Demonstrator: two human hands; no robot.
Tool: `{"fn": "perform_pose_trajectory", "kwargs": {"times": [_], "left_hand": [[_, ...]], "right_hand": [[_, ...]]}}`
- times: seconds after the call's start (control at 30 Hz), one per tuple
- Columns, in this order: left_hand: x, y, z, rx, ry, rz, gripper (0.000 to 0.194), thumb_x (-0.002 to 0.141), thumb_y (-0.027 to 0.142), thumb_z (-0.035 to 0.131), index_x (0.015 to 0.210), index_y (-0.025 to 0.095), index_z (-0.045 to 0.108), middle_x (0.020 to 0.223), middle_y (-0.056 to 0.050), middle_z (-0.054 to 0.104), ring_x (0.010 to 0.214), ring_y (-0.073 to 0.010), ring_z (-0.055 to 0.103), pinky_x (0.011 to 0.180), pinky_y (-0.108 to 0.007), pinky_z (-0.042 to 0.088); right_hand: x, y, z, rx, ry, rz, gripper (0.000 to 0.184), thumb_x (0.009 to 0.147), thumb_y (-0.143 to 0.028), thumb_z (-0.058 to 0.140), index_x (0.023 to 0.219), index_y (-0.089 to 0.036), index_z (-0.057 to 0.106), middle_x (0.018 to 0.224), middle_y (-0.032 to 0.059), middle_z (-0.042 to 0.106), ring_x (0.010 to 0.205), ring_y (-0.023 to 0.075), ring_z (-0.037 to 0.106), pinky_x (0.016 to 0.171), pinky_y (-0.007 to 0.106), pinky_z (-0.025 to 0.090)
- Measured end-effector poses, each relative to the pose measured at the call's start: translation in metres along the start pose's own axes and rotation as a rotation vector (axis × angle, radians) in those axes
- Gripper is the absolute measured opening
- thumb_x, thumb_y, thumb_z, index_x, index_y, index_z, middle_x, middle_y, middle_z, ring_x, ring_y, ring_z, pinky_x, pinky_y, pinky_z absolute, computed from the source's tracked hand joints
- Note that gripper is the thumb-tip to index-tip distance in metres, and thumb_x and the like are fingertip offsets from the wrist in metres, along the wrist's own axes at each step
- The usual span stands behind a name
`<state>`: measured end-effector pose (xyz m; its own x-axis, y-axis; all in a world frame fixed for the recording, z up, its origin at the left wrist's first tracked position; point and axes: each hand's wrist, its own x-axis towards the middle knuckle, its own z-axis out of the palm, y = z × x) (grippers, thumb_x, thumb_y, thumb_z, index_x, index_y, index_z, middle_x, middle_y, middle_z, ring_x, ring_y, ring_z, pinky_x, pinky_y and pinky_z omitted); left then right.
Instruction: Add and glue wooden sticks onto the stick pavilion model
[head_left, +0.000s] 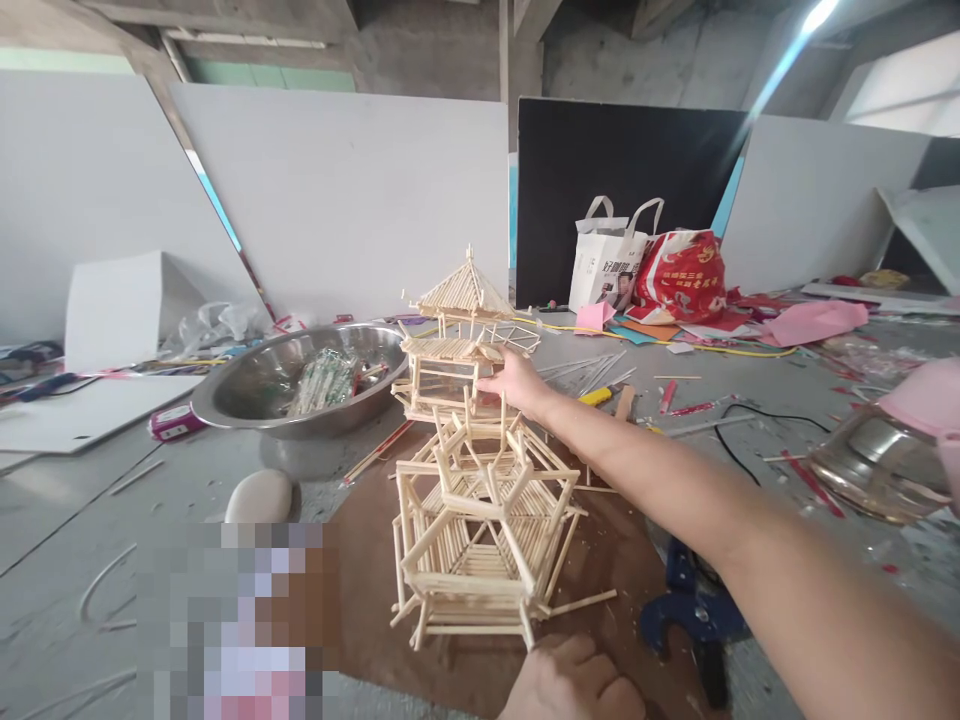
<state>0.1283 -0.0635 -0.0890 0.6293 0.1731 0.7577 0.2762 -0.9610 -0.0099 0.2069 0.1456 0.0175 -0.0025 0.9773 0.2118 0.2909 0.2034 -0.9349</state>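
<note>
A pagoda-like model of pale wooden sticks with a peaked roof [469, 292] stands in the middle. My right hand [517, 380] reaches in from the right, its fingers closed around the side of the upper storey [442, 375]. In front is a wider, many-sided stick frame [480, 580] with an open centre and short sticks jutting upward. Whether the two parts are joined I cannot tell. At the bottom edge my left hand [574, 680] is closed at the foot of a corner stick of this frame. Beneath lies a brown board [450, 685].
A steel basin [225, 395] holding packets stands left, near a white rounded object [259, 497]. To the right lie a blue-and-black tool [694, 610], a yellow-handled item [597, 396], loose sticks and a metal bowl [877, 470]. Bags [679, 280] stand behind. A blurred patch covers the lower left.
</note>
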Motion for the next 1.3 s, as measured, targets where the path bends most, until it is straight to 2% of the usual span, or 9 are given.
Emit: {"fn": "perform_pose_trajectory", "kwargs": {"times": [0.07, 0.17, 0.47, 0.67, 0.93, 1.3], "left_hand": [[0.0, 0.001, 0.0, 0.013, 0.007, 0.004, 0.028, 0.077, 0.018, 0.048, 0.05, 0.017, 0.038, 0.039, 0.005, 0.038, 0.038, -0.0063, 0.033, 0.036, -0.019, 0.019], [0.0, 0.002, 0.0, 0.018, 0.008, 0.0, 0.029, 0.076, 0.018, 0.048, 0.049, 0.016, 0.038, 0.039, 0.005, 0.038, 0.037, -0.0061, 0.033, 0.035, -0.019, 0.019], [0.0, 0.002, -0.002, -0.001, -0.04, -0.008, 0.029, 0.077, 0.018, 0.047, 0.049, 0.016, 0.04, 0.039, 0.005, 0.039, 0.038, -0.0059, 0.035, 0.035, -0.019, 0.018], [-0.003, 0.002, 0.002, -0.02, -0.003, -0.032, 0.031, 0.079, 0.018, 0.045, 0.048, 0.016, 0.041, 0.039, 0.004, 0.038, 0.038, -0.0066, 0.034, 0.035, -0.02, 0.019], [-0.013, 0.001, 0.007, -0.002, -0.059, -0.03, 0.027, 0.076, 0.021, 0.05, 0.05, 0.017, 0.045, 0.04, 0.005, 0.04, 0.039, -0.0063, 0.036, 0.035, -0.019, 0.021], [0.0, 0.003, -0.001, 0.013, 0.003, -0.032, 0.029, 0.078, 0.018, 0.048, 0.05, 0.016, 0.041, 0.038, 0.005, 0.038, 0.037, -0.0067, 0.034, 0.034, -0.02, 0.018]], "right_hand": [[0.005, 0.002, -0.001, -0.106, 0.004, -0.044, 0.048, 0.062, -0.015, 0.064, 0.107, -0.019, 0.048, 0.081, 0.0012, 0.063, 0.063, 0.0117, 0.061, 0.063, 0.027, 0.05], [0.012, 0.005, -0.004, -0.193, 0.006, -0.064, 0.042, 0.063, -0.017, 0.062, 0.103, -0.019, 0.05, 0.082, 0.0016, 0.063, 0.061, 0.0113, 0.06, 0.061, 0.025, 0.05], [0.023, 0.007, -0.011, -0.258, 0.002, -0.054, 0.036, 0.064, -0.019, 0.061, 0.099, -0.018, 0.052, 0.072, -0.0009, 0.063, 0.054, 0.0095, 0.059, 0.061, 0.023, 0.048], [0.024, 0.007, -0.012, -0.282, -0.009, -0.032, 0.035, 0.064, -0.021, 0.06, 0.097, -0.017, 0.05, 0.069, -0.0003, 0.063, 0.049, 0.0095, 0.058, 0.055, 0.023, 0.047], [0.023, 0.004, -0.011, -0.287, -0.016, -0.042, 0.038, 0.065, -0.02, 0.061, 0.101, -0.018, 0.05, 0.077, 0.0004, 0.063, 0.055, 0.0092, 0.06, 0.054, 0.02, 0.047], [0.024, 0.004, -0.01, -0.331, -0.009, -0.06, 0.039, 0.064, -0.02, 0.063, 0.102, -0.018, 0.052, 0.075, 0.0029, 0.065, 0.056, 0.0108, 0.06, 0.061, 0.023, 0.048]]}}
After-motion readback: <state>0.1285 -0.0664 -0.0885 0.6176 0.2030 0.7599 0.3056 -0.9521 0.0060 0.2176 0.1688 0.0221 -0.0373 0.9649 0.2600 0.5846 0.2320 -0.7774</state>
